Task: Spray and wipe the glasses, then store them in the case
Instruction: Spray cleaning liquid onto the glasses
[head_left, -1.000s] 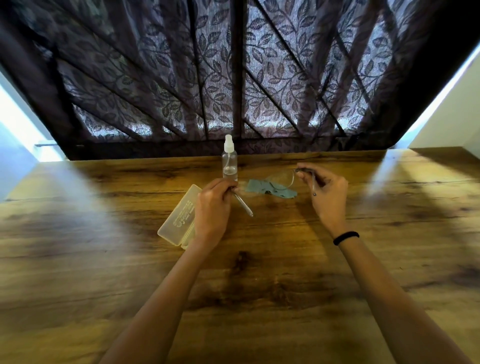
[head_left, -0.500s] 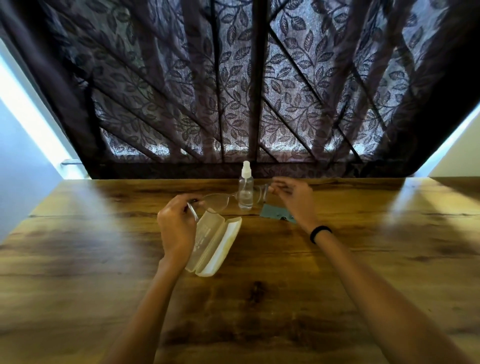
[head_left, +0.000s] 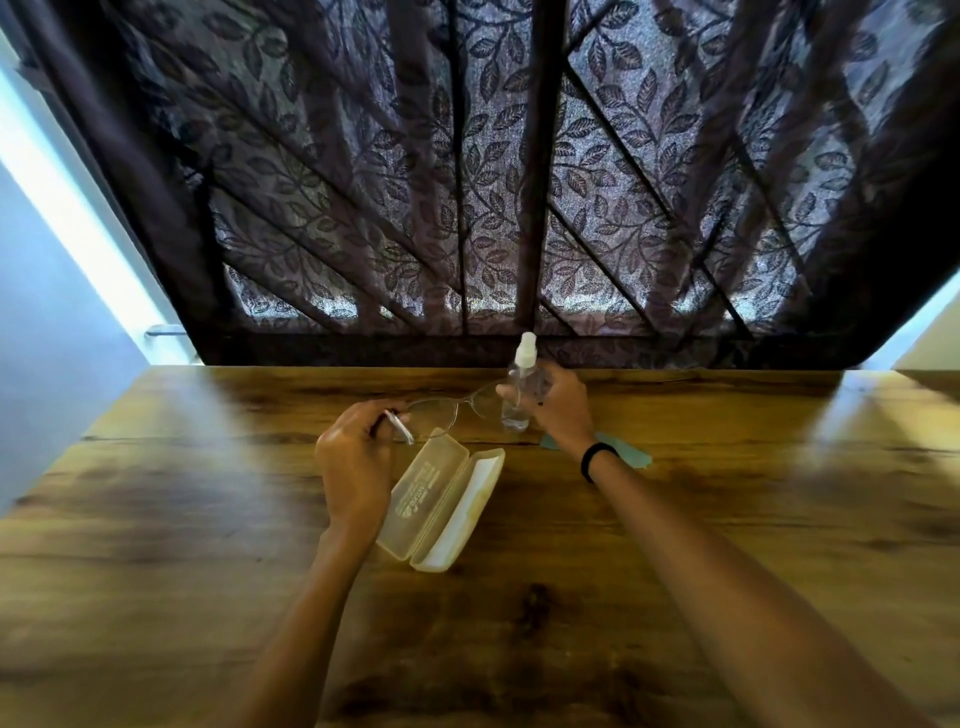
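Thin-rimmed glasses hang just above the wooden table, held by one temple in my left hand. My right hand wraps around a small clear spray bottle with a white nozzle, which stands upright near the far edge. A pale translucent glasses case lies open between my forearms. A teal cleaning cloth lies flat under my right wrist, partly hidden.
A dark leaf-patterned curtain hangs right behind the table's far edge. Pale walls flank it on both sides. Bare wood stretches to the left, right and front of the case.
My right hand has let go of the glasses and closed around the spray bottle. My left hand still holds the glasses by the temple. The camera has tilted up slightly.
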